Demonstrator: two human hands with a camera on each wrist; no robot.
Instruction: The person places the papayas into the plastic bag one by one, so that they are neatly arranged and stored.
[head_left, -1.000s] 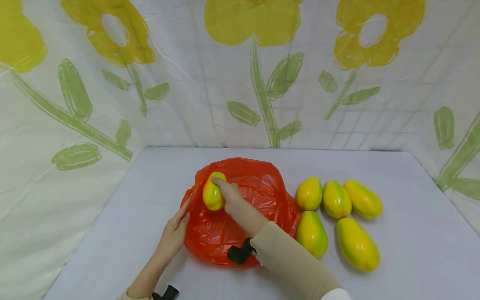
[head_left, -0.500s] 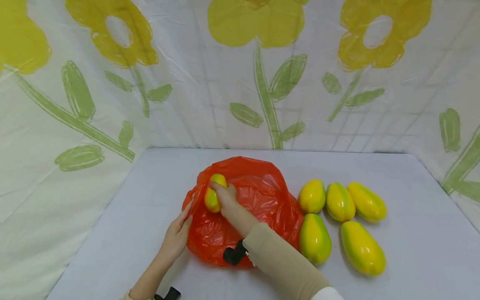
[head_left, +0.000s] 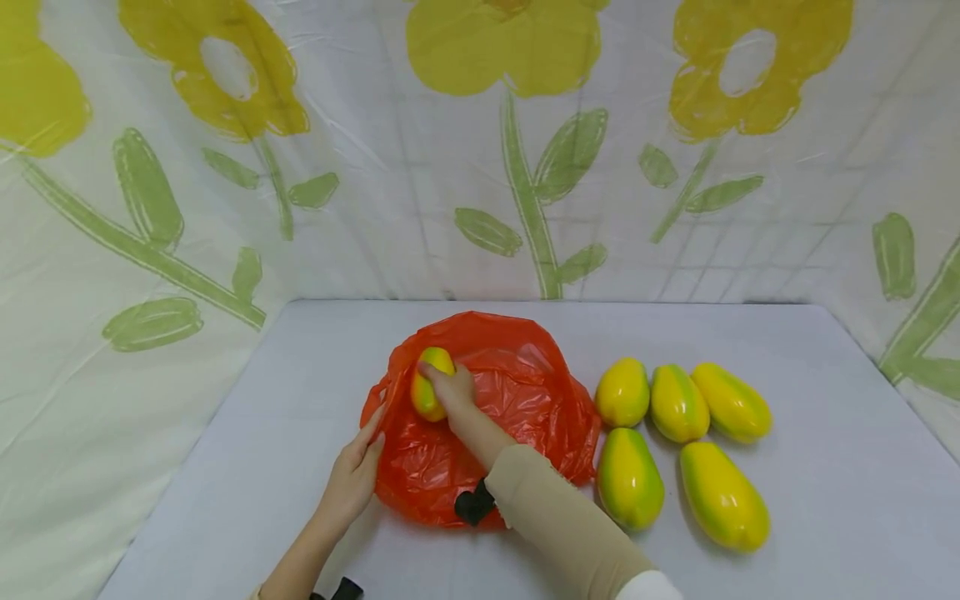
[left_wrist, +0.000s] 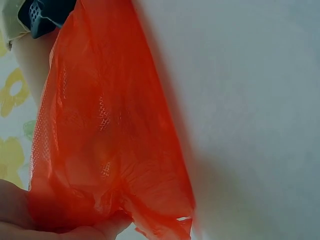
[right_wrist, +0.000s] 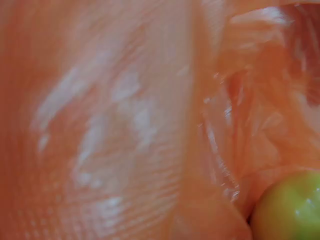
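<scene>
A red plastic bag (head_left: 517, 400) stands with its mouth spread on the table. My left hand (head_left: 352, 471) pinches the bag's left rim between thumb and fingers; in the left wrist view the thumb (left_wrist: 114, 223) presses against the film. Reaching over the bag's front, my right hand (head_left: 456, 392) grips a yellow-green papaya (head_left: 431, 400) inside the mouth, near the left wall. Its thumb lies across the fruit, and the other fingers are mostly hidden. In the right wrist view the papaya (right_wrist: 290, 210) shows at the lower right, against the bag's crinkled film.
Several more papayas lie right of the bag: one papaya (head_left: 630, 479) sits close to its side, another papaya (head_left: 723, 496) farther right, the rest behind them. A white cloth with painted flowers (head_left: 525, 200) hangs at the table's (head_left: 225, 500) back.
My right hand has shifted slightly inward with the papaya and turned it a little more upright. The left hand keeps its grip on the rim.
</scene>
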